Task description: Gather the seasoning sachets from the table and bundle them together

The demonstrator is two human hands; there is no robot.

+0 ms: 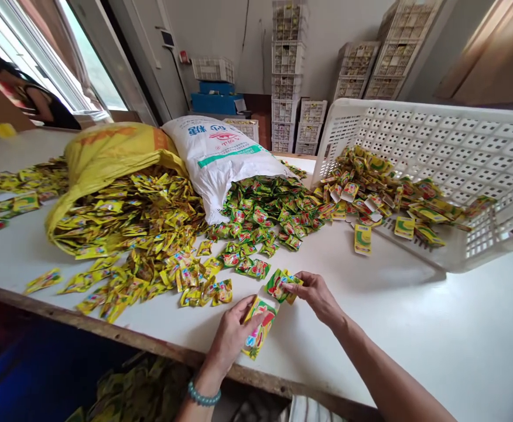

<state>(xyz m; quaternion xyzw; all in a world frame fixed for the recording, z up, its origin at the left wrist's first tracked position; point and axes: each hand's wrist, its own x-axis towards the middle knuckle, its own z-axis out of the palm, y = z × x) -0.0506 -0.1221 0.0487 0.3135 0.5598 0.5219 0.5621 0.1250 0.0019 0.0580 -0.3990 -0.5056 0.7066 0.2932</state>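
The left hand (232, 331) grips a small flat cardboard box (260, 329) printed in yellow, green and red, thumb across its front and fingers behind, near the front edge of a long white tabletop (414, 328). The box slants, its upper end leaning toward the right hand (318, 295), which pinches glossy green-and-yellow plastic packets (277, 284) between thumb and fingers right at that upper end; how many packets are in that grasp, and whether any part of them is inside the box, I cannot tell. A bracelet of round blue-green beads (204, 395) circles the left wrist. Beyond the hands, a yellow woven sack (111, 145) lies with its mouth toward the person, a heap of small yellow plastic packets (151, 202) filling the mouth and spreading over the tabletop. Just beside it on the right, a white woven sack with blue, red and green print (228, 143) lies the same way, small green-and-red plastic packets (260, 205) spilling from it. Further right stands a large white perforated plastic crate (441, 132) with a jumble of small printed cardboard boxes (366, 170) in and around it; one yellow-and-green box (362, 239) lies on the tabletop nearer the person. Stacked white plastic crates (288, 76) stand by the back wall, and another person in dark clothing (48, 105) is at the far left.
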